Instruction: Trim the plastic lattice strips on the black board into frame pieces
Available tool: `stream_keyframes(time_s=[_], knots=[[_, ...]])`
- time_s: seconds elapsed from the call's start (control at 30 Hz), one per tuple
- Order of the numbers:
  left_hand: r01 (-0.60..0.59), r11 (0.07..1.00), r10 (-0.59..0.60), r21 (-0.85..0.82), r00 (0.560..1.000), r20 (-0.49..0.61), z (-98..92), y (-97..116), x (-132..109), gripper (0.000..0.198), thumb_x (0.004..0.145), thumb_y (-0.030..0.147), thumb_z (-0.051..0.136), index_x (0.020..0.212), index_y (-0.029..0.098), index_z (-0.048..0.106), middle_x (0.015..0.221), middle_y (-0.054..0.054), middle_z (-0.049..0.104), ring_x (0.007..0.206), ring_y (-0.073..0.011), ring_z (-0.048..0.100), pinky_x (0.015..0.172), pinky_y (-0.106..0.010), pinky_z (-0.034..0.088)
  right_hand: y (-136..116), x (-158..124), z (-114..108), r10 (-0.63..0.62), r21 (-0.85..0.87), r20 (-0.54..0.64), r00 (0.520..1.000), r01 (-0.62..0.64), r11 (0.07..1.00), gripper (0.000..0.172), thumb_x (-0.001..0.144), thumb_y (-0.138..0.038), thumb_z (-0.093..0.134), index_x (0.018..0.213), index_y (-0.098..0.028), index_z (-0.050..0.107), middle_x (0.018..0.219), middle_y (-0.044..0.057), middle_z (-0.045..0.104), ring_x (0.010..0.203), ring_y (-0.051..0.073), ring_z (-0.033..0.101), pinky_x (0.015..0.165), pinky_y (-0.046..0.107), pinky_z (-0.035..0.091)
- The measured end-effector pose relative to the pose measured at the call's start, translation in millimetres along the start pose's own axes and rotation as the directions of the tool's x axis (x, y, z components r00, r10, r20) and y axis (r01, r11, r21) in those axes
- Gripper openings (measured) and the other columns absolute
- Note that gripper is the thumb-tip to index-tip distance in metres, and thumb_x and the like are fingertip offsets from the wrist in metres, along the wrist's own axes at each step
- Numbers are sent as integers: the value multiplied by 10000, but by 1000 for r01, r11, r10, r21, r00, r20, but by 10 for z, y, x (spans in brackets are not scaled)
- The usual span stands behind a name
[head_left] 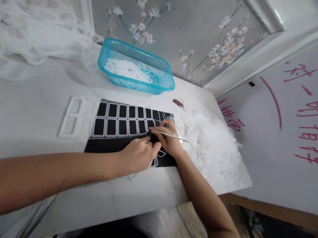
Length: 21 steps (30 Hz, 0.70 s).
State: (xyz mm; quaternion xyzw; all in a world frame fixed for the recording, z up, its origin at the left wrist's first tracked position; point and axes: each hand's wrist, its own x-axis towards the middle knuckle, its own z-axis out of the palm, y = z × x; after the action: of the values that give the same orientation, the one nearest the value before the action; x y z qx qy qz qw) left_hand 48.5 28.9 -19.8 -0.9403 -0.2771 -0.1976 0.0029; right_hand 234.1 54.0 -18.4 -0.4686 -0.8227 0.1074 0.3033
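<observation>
A black mat (111, 146) lies on the white table (34, 125), and a white strip of rectangular frames (121, 122) runs across it. My right hand (168, 139) is closed round a thin white stick-like tool (174, 136), whose tip touches the strip's right end. My left hand (139, 153) is curled beside it, its fingers pinched at the same spot on the strip. What the left fingers grip is too small to make out. The strip's left part (74, 115) hangs off the mat onto the table.
A turquoise plastic basket (136, 65) with white trimmings stands at the back. A heap of white scraps (211, 145) lies right of the mat. A small red tool (179, 103) rests behind it. White netting (24, 28) lies at the far left. The table's right edge (248, 182) is near.
</observation>
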Motion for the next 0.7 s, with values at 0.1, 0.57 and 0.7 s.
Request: stream_keyframes(time_s=[0.1,0.57,0.7], knots=[[-64,996,65,55,997,-30,-2,12,-25,125,775,122,533,891,127,581,766,-131,695,931,-313,712,735,-375,606,11,18,-6,48,49,-24,999,-47,998,188,940,-226,573,1025,-270,735,932,22,757,988,240,549,935,467,500],[-126,972,157,200,977,-145,-66,0,1,141,857,94,442,848,108,582,741,-128,655,857,-327,729,768,-414,603,-49,-11,-84,128,226,56,990,-138,964,122,917,-239,614,951,-264,729,905,15,753,986,234,559,915,467,511],[-126,971,156,202,978,-140,-64,6,0,126,837,81,456,839,110,579,738,-122,652,844,-324,730,777,-418,608,-50,-8,-87,136,231,65,989,-148,962,126,919,-245,613,954,-265,733,904,19,751,977,232,570,910,467,516]])
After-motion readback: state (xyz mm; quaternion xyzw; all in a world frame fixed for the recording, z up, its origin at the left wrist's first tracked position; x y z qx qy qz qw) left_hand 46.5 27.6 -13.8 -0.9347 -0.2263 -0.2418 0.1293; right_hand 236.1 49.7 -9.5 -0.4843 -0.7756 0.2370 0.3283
